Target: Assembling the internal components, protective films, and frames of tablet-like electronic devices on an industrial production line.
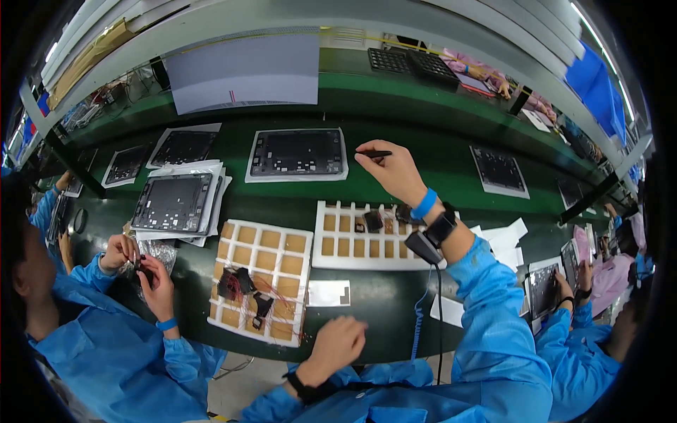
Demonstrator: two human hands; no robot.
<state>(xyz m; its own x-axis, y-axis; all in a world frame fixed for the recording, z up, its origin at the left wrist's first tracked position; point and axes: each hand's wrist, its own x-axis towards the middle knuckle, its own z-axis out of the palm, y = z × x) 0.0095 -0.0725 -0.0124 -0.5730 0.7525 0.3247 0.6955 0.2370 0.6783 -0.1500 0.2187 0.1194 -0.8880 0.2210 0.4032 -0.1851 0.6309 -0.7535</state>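
My right hand [390, 169] reaches forward over the green bench, just right of a dark tablet housing [296, 153] on a white sheet. Its fingers pinch a slim black piece [374, 154], too small to name surely. Nearer to me, my left hand [338, 345] hovers by the bench's front edge, fingers loosely curled, with nothing visible in them. Just beyond it lies a white card [328, 293]. Left of that card, a white gridded tray [296, 242] holds black parts with thin red wires [262, 304]. Under my right forearm, another gridded tray [328, 261] carries small black parts [373, 221].
Dark housings are stacked with white sheets [176, 203] at left; another housing [498, 169] lies at right. Co-workers in blue sit on both sides, the left one's hands [159, 285] close by. A black cable [440, 324] hangs beside my right arm. A shelf frame [486, 42] spans overhead.
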